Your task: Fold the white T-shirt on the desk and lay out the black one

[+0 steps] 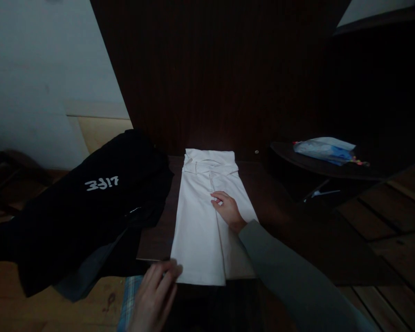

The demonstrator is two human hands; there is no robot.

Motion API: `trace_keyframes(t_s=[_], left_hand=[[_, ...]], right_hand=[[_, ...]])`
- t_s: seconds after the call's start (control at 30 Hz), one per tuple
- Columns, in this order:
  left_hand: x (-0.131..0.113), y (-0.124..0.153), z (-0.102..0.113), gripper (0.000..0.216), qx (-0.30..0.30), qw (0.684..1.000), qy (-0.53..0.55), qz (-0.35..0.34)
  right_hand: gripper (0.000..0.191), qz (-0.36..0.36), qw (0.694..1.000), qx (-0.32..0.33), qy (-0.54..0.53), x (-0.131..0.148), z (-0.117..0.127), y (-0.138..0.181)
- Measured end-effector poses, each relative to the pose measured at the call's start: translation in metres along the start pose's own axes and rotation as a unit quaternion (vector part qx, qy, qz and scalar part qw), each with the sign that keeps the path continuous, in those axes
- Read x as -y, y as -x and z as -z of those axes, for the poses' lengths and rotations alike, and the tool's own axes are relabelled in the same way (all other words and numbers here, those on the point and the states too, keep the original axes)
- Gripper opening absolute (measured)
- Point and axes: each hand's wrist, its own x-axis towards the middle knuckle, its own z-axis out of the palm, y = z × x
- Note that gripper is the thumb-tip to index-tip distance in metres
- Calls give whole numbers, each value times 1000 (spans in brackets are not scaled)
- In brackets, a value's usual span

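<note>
A pair of white pants (197,226) lies flat on a dark wooden surface, its waistband with belt loops at the far end and the leg openings at the near edge. My left hand (155,290) pinches the near left corner of one leg's hem; the tips of its fingers are dim and slightly blurred. Over the middle, my right hand (228,210) has thumb and fingers closed on the cloth near the center seam below the waistband. The far strip of the waist looks folded or wrinkled.
Left of the pants is a black garment (90,207) with white lettering, hanging past the surface's edge. A blue-and-white plastic packet (327,150) rests on a dark curved shelf (297,161) at right. Behind stands a tall dark wooden panel (221,78).
</note>
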Motion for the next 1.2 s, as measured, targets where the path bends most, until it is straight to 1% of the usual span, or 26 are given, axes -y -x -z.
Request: trace_keyframes(t_s=[0.1,0.27,0.33,0.47,0.57,0.6,0.67,0.73,0.77,0.83,0.9,0.97,1.07,1.13,1.2], left_hand=[[0,6,-2,17,-28,999,17,10],[3,5,-6,13,-5,1000,25,12],[4,3,-6,11,-6,1000,19,13],[3,-4,0,13,-14,1000,8,21],[-3,-15,8,19,-16,1000,24,10],[-7,-21,11,20,-9,1000,29,3],[-16,-33,12,21,23,999,38,-17],[-27,-43,9,25,75,995,47,-48],[-33,-46,5,32,102,991,51,-63],[-41,-49,-4,49,140,985,57,-79],[-44,-48,-15,55,155,983,69,-72],[-43,-46,-22,49,151,983,99,-45],[-40,-43,-26,33,122,978,171,14],[-40,-44,-25,28,100,969,217,62],[-41,-45,-24,28,90,957,252,108]], right_hand=[[23,-5,1000,5,15,4,2,1],[22,-7,999,17,33,13,5,2],[20,-12,999,17,37,14,5,2],[18,-16,999,-6,32,13,4,3],[19,-25,999,-26,15,10,5,2],[19,-33,999,-25,11,10,5,1],[19,-43,999,0,9,10,8,-2],[19,-47,998,49,4,14,13,-1],[20,-44,996,76,-4,17,17,1],[22,-25,993,115,-20,28,29,12],[23,10,991,136,-17,40,42,31],[20,35,988,153,5,53,55,56],[15,57,983,173,22,65,69,94],[20,77,980,178,37,68,74,115],[31,118,975,180,61,66,73,129]])
